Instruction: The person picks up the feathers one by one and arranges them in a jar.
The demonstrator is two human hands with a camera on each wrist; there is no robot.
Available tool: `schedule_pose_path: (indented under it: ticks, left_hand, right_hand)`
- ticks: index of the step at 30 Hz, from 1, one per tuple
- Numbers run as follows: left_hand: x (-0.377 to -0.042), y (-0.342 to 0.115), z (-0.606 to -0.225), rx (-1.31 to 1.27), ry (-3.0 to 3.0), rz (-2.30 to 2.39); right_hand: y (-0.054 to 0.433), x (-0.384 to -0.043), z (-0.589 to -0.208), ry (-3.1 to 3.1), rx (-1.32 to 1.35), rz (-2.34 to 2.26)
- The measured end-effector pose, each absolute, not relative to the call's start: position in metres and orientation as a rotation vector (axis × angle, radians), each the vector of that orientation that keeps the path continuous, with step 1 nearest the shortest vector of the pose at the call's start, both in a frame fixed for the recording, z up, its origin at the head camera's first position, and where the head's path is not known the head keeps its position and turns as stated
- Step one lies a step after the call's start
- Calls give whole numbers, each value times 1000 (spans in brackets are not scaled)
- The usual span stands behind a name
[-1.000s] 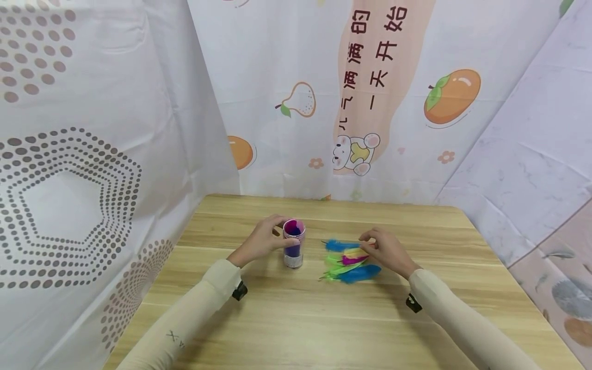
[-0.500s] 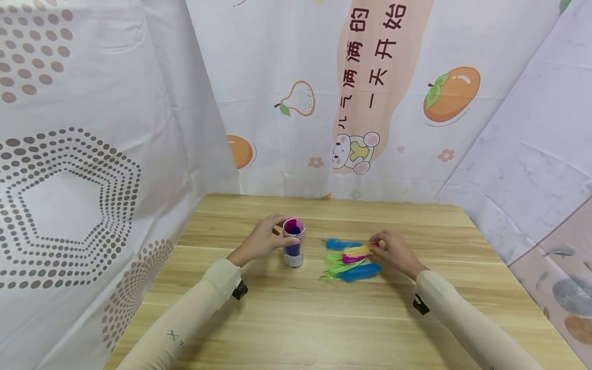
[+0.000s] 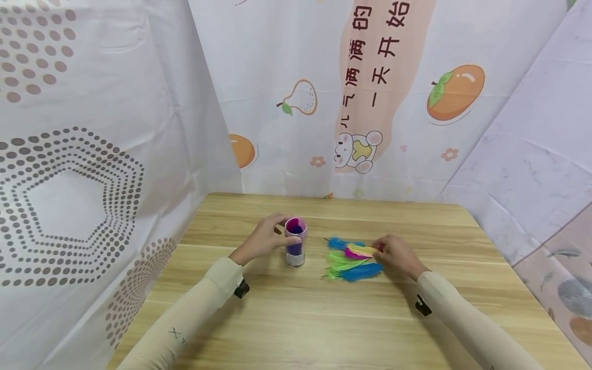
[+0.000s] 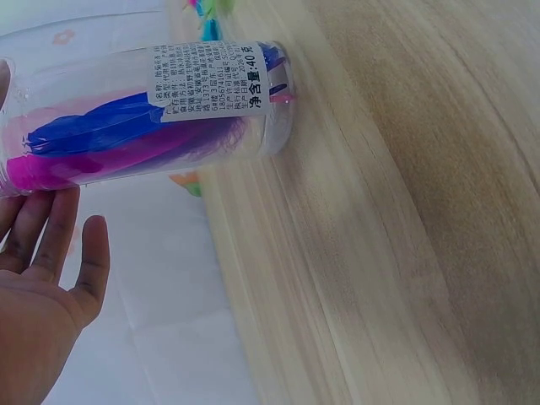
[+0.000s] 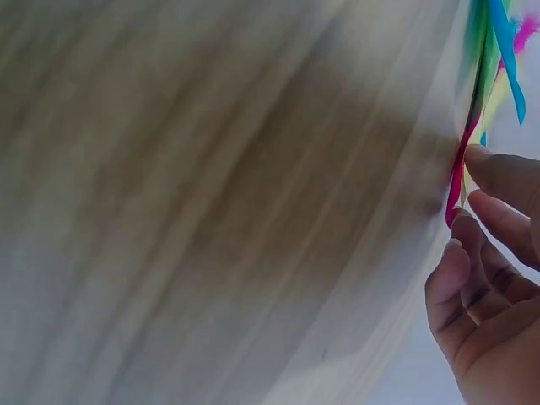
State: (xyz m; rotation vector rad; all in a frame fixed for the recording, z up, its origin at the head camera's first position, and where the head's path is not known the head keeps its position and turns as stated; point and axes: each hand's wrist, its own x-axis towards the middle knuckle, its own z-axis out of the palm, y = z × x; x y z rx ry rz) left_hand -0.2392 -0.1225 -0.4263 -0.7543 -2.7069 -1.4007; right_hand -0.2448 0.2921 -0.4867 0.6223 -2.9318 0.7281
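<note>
My left hand holds a clear plastic jar upright on the table, thumb and fingers around its upper part. Blue, purple and pink feathers stand inside it, and a white printed label wraps the lower part. To the right of the jar lies a loose bunch of blue, green, yellow and magenta feathers. At the right end of that bunch, my right hand pinches the tip of a magenta feather between thumb and fingers. Its other end lies among the bunch.
Both hands work over a wood-grain table. Printed white curtains hang behind its back edge and along both sides. A dark wrist strap piece shows under the left cuff, and another under the right.
My right hand has shifted a little to the right, from over the upper feathers to the bunch's right end. The left hand and the jar stay in place.
</note>
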Motion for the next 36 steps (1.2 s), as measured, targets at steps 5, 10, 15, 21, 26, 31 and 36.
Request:
schedule_pose_path:
  ticks: [5, 10, 15, 21, 26, 31, 36]
  left_hand:
    - [-240, -121, -427, -747, -2711, -1405]
    - [-241, -120, -429, -760, -2693, -1406]
    - [-241, -120, -428, -777, -2681, -1416]
    - [-239, -121, -425, -776, -2693, -1386]
    - [-240, -122, -425, -766, -2697, -1378]
    - [-240, -123, -426, -772, -2702, -1374]
    - [-240, -123, -427, -767, -2703, -1378]
  right_hand:
    - [293, -246, -489, -2967, 595, 722]
    - [294, -245, -489, -2945, 574, 728]
    - [295, -241, -486, -2932, 565, 741]
    - [296, -240, -478, -2905, 527, 810]
    - [297, -241, -473, -2877, 540, 765]
    - [296, -240, -471, -2858, 530, 767]
    - [296, -240, -471, -2821, 537, 761]
